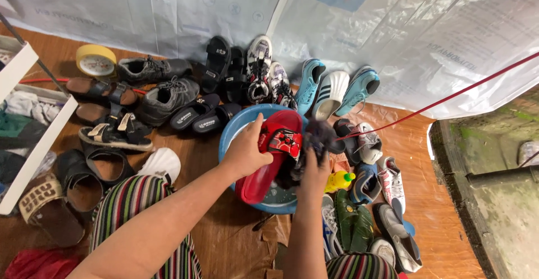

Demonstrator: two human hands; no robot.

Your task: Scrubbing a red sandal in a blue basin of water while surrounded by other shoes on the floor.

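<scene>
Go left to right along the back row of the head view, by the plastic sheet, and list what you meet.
Yellow tape roll → grey lace-up shoes → black strap sandals → black-and-white sneakers → turquoise sneaker → white striped shoe → second turquoise sneaker.

The dark cloth [318, 138] in the right hand [314, 173] is blurred, so its shape and fabric cannot be told. The left hand [246, 154] covers the near edge of the red slide sandal [269, 164], and its fingers are hidden behind the strap. The sandal hides most of the inside of the blue basin [233, 130], so whether water lies there is hard to tell. Both forearms run out at the bottom edge. The brown sandal [48, 209] at lower left is partly cut off, and the white shelf [39, 144] leaves the picture at the left edge.
</scene>
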